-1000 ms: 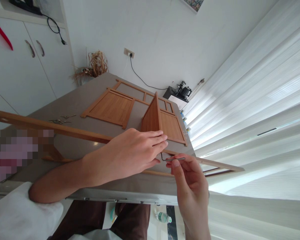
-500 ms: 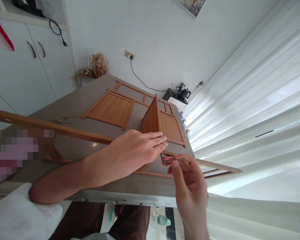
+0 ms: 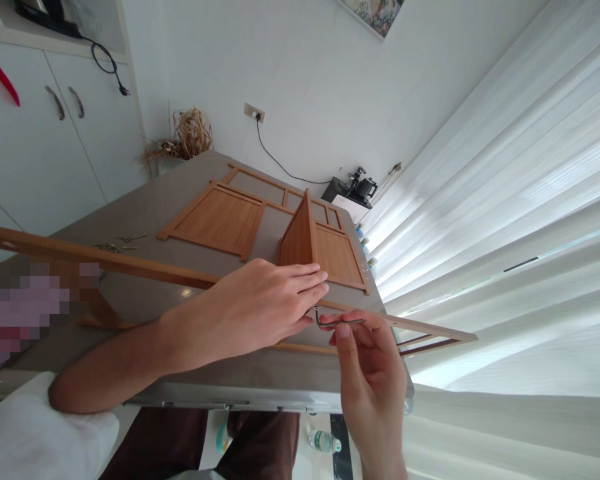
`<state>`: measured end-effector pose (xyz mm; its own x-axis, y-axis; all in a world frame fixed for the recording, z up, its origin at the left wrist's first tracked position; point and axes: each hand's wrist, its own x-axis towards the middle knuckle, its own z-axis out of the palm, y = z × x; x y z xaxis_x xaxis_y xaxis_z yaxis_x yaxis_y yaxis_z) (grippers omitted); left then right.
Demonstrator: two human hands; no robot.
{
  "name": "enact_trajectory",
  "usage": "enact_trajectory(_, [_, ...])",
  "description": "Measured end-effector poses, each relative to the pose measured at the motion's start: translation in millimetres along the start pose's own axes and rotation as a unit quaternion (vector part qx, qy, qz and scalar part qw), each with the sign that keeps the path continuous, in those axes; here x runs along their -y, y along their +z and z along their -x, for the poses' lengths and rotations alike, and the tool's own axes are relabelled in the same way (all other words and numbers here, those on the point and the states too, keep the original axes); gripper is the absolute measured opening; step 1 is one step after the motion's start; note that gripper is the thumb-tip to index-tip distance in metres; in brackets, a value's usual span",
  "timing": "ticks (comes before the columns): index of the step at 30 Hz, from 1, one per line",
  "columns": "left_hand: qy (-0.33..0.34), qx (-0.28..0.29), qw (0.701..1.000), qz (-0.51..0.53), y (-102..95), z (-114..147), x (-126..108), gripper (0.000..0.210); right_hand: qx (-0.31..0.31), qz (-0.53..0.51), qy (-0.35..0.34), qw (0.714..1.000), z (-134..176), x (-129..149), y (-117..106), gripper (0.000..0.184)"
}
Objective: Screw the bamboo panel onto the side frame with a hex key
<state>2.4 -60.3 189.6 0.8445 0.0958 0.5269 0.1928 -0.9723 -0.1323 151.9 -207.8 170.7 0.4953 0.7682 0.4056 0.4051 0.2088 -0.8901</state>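
Note:
My right hand (image 3: 373, 367) pinches an L-shaped hex key (image 3: 345, 323) between thumb and fingers. Its short arm points up at what looks like a small bolt head beside my left fingertips. My left hand (image 3: 275, 300) is closed over the wooden frame (image 3: 430, 325), fingers together on top and thumb below; the wood in its grasp is mostly hidden. Just beyond, a wooden panel (image 3: 299, 233) stands upright. A long wooden rail (image 3: 105, 261) runs in from the left to my left hand.
Flat on the grey table (image 3: 185, 175) lies a larger wooden frame with panels (image 3: 220, 217). Several bolts (image 3: 115, 247) are scattered to the left. A blurred-out patch (image 3: 25, 313) covers something at far left. White curtains (image 3: 530, 200) hang on the right.
The hex key has shifted slightly left with my right hand, and its short end now meets the small bolt head. My left hand keeps its place on the wood, and its thumb shows more.

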Motion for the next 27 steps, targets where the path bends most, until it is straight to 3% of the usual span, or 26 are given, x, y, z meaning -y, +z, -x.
enact_trajectory(12, [-0.012, -0.005, 1.000, 0.010, -1.8, -0.1, -2.0, 0.051, 0.018, 0.076, 0.010, 0.997, -2.1, -0.2, -6.4, 0.010])
enact_trajectory(16, [-0.011, -0.006, 1.000, 0.014, -1.8, -1.2, -1.6, 0.046, 0.030, 0.086, 0.029, 0.995, -1.6, 2.4, -7.4, 0.010])
enact_trajectory(27, [-0.011, -0.013, 1.000, 0.016, -0.5, -0.9, -1.7, 0.044, 0.014, 0.140, 0.001, 0.990, -3.3, 11.4, -5.2, 0.013])
